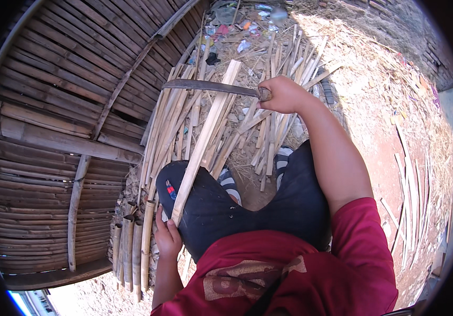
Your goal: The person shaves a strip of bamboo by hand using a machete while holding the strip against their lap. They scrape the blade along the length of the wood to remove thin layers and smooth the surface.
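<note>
A long pale split bamboo strip (203, 138) slants up and away from my left thigh. Its near end rests in my left hand (168, 235), whose fingers and thumb are closed about it. Stretched forward, my right hand (284, 95) grips the short handle of a machete (210, 86) with a long, slightly curved dark blade. The blade points left and lies across the strip near its far end. Whether the edge touches the strip or has cut into it, I cannot tell.
Many split bamboo strips (176, 113) lie on the ground ahead of my sandalled feet. A slatted bamboo wall (52, 95) rises at left, with several upright bamboo poles (138, 253) by its base. Litter (244, 46) lies far ahead; more thin strips (410, 195) lie at right.
</note>
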### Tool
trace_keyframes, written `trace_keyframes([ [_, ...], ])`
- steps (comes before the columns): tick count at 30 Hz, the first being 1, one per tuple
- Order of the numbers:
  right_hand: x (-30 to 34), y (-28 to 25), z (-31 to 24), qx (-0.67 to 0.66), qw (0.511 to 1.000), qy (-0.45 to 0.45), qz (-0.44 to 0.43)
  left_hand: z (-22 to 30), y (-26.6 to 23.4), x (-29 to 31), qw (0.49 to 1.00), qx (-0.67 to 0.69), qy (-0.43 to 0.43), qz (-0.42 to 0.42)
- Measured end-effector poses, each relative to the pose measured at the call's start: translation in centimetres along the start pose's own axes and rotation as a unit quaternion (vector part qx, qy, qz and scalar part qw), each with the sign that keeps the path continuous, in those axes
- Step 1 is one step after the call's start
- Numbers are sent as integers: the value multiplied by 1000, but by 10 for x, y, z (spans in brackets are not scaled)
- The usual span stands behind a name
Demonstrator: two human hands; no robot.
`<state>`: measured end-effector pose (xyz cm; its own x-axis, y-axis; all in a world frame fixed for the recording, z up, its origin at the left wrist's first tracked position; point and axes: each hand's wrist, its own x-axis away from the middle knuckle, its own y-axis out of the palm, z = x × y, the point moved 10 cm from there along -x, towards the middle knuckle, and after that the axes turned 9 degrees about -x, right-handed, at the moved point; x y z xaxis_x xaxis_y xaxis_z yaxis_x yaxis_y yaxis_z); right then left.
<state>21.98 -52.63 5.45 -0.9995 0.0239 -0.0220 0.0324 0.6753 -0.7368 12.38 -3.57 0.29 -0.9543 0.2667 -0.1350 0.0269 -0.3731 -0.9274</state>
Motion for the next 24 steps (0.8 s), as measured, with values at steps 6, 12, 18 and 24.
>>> trace_keyframes([
  [6,-2,-27,32,-21,997,39,60,1,0,0,999,-15,27,15],
  [12,1,-11,2,30,999,15,16,-8,4,1,1000,3,-18,-8],
  [18,-2,-28,31,1,996,60,66,-9,6,-2,1000,14,-8,-12],
  [24,6,-34,14,-57,991,50,112,-2,0,0,999,-2,25,21],
])
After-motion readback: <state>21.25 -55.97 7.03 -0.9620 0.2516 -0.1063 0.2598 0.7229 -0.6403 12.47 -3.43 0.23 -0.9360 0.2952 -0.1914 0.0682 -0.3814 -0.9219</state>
